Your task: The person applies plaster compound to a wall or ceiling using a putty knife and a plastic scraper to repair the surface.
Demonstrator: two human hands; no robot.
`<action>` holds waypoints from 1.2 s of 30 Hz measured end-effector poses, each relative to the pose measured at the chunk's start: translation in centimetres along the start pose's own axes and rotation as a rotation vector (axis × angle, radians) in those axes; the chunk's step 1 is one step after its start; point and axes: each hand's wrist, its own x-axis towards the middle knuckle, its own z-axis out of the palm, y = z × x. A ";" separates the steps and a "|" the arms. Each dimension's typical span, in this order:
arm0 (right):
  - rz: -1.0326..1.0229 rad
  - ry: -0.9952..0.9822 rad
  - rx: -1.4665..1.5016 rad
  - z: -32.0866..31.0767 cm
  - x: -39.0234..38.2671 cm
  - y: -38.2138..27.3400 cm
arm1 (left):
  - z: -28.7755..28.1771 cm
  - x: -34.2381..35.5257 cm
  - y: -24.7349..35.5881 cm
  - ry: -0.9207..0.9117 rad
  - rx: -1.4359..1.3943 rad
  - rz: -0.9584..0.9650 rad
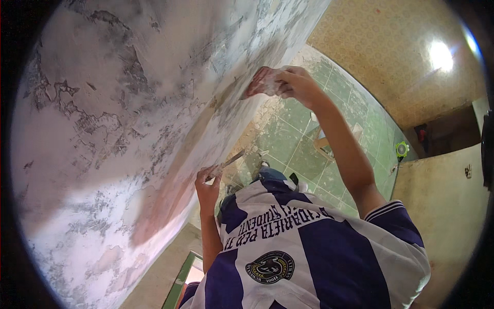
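My right hand (301,87) is closed on the edge of a reddish, dust-whitened flat piece (263,82), perhaps a spreader or a folded sheet; its kind is unclear. The far edge of that piece meets the patchy wall (170,98) on the left. Lower down, close to the same wall, my left hand (208,179) is closed round a putty knife (232,159), whose narrow dark blade points away from me. Grey patches, cracks and flaking white coating mark the wall's surface.
Green floor tiles (293,135) carry pale dust and crumbs along the wall's foot. Beyond my right arm stands a partly hidden yellowish object (323,144). A small green fan-like object (402,149) is at the right, near a patterned tan surface (381,51). A green frame (181,280) shows at the lower left.
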 end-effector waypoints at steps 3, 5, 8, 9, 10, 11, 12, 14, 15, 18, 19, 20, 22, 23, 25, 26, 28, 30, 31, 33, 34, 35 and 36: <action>0.032 -0.059 0.102 2.4 1.7 -0.2 | -0.1 -0.4 -0.8 0.023 0.008 0.101; 0.013 -0.092 0.146 3.7 1.9 -1.5 | 0.0 -0.3 -0.5 -0.012 0.012 0.103; -0.047 -0.031 0.169 5.5 1.1 -4.7 | -0.2 -0.3 0.1 -0.040 -0.024 0.072; -0.111 -0.050 0.203 5.9 0.6 -5.8 | -0.1 -0.3 0.2 -0.048 -0.034 0.054; -0.175 -0.074 0.236 6.2 0.1 -7.0 | 0.0 -0.3 0.2 -0.053 -0.037 0.056; -0.172 -0.071 0.233 6.6 -0.7 -8.3 | 0.0 -0.3 0.1 -0.039 -0.040 0.041; -0.222 -0.102 0.238 6.9 -1.6 -9.7 | 0.1 -0.4 0.0 -0.025 -0.042 0.025; -0.276 -0.133 0.239 7.3 -3.1 -12.1 | 0.4 -0.4 -0.2 -0.017 -0.032 0.053; -0.303 -0.114 0.223 7.1 -4.0 -13.1 | 0.5 -0.3 -0.3 -0.005 -0.018 0.079; -0.417 -0.047 0.077 5.4 -6.2 -13.0 | 0.2 -0.5 0.8 -0.025 -0.012 0.020; -0.504 0.009 -0.052 4.7 -7.1 -12.9 | 0.0 -0.6 0.7 -0.018 -0.014 0.020; -0.507 -0.002 -0.053 3.8 -7.3 -11.8 | -0.2 -0.7 0.5 -0.017 -0.029 0.041; -0.337 -0.067 0.087 2.1 -6.6 -8.2 | -0.3 -0.6 0.1 -0.007 -0.048 0.065; -0.216 -0.080 0.119 2.4 -6.4 -6.9 | -0.4 -0.8 -0.2 0.014 -0.038 0.088; -0.097 -0.097 0.147 3.6 -6.1 -5.1 | -0.5 -1.0 -0.3 0.040 -0.028 0.113; -0.071 -0.086 0.179 4.9 -5.6 -4.4 | -0.7 -1.1 -0.2 0.033 0.002 0.110; -0.050 -0.079 0.214 7.1 -4.9 -4.6 | -1.0 -1.3 0.3 0.031 0.036 0.111; -0.063 -0.125 0.215 8.7 -4.0 -5.9 | -0.8 -1.3 0.4 -0.002 0.005 0.055; -0.064 -0.129 0.214 9.6 -3.8 -6.7 | -0.9 -1.4 0.2 0.002 0.004 0.055; -0.262 -0.179 0.304 10.4 -4.2 -9.1 | -0.4 -1.5 -0.3 0.015 -0.065 0.027; -0.261 -0.171 0.299 10.5 -4.8 -10.5 | -0.1 -1.4 -0.6 0.008 -0.070 0.027; -0.301 -0.180 0.346 10.7 -5.5 -11.9 | 0.0 -1.3 -0.9 0.006 -0.041 0.047; -0.340 -0.188 0.394 10.8 -6.1 -13.0 | 0.3 -1.3 -1.2 0.004 -0.012 0.066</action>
